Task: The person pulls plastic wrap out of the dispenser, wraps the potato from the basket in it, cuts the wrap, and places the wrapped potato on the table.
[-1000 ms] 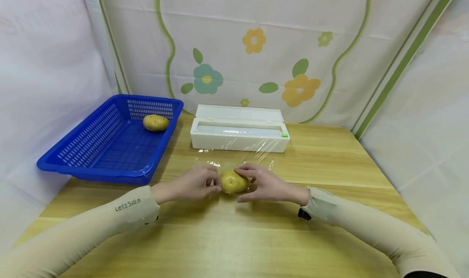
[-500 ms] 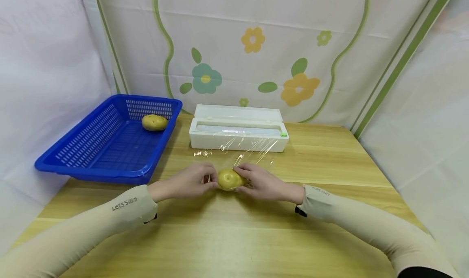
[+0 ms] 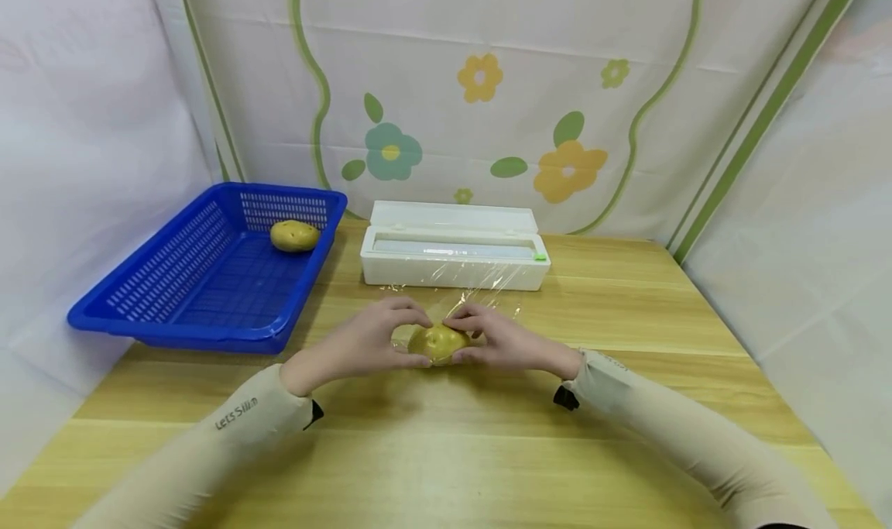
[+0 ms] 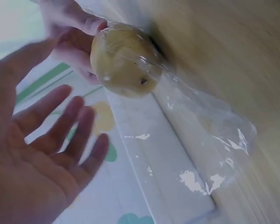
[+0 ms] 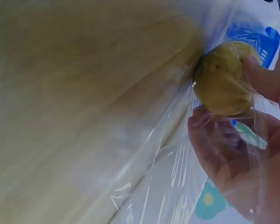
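A yellow potato point(image 3: 437, 344), with clear cling film point(image 4: 196, 112) over it, is in front of the white box. My right hand point(image 3: 503, 345) grips its right end between thumb and fingers, through the film in the right wrist view. On the other side, my left hand point(image 3: 376, 337) forms a wide C. Its fingers point(image 4: 81, 140) are spread and apart from the potato in the left wrist view. From the potato the film runs back to the white cling film box point(image 3: 453, 269), whose lid stands up with a roll inside.
At the left stands a blue plastic basket point(image 3: 279, 334) with another potato point(image 3: 295, 236) in its far right corner. A small green tab point(image 3: 540, 257) sits at the box's right end. Flowered cloth point(image 3: 432, 72) hangs behind the wooden table point(image 3: 627, 304).
My left hand's fingers have spread from a bunched shape at the potato's left end into a wide C. The right hand keeps its grip; the potato has shifted slightly left.
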Motion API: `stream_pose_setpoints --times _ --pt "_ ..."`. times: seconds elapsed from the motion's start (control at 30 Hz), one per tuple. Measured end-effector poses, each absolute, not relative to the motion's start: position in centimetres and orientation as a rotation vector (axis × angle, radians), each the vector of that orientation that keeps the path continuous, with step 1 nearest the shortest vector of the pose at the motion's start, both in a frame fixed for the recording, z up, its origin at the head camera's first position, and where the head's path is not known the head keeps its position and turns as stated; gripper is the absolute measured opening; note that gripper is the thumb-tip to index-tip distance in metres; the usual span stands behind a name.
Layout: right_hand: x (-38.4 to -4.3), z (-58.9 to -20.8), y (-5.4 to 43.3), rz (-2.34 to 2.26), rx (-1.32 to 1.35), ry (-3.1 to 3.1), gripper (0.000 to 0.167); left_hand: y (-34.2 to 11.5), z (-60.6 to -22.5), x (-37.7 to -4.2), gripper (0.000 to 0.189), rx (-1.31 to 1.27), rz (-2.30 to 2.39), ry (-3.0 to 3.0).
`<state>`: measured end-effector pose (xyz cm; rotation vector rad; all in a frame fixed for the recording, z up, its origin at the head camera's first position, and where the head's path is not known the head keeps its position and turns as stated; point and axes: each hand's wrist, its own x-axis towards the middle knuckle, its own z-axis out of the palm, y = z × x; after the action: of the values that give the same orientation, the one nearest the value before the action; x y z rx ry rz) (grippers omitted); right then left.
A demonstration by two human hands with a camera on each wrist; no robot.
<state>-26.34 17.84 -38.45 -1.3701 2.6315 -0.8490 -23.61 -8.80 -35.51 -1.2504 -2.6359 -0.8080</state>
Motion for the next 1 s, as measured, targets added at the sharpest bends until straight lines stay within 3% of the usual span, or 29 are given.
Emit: stream_pose_setpoints --times 0.13,0.33,1.0 --pt "-27.2 -38.5 18.4 -0.985 -1.315 2.613 0.049 -8.2 -35.8 -23.8 0.058 -1.237 -0.664 -2.683" --pt "-28.0 -38.6 18.9 -1.098 -1.252 2.514 0.046 -7.6 -36.6 -25.0 0.059 -1.154 -0.725 -2.699" --pt "-26.8 -37.9 19.0 -1.055 -1.139 2.47 0.043 -8.0 -38.1 -27.0 0.033 -1.353 -1.14 -2.608"
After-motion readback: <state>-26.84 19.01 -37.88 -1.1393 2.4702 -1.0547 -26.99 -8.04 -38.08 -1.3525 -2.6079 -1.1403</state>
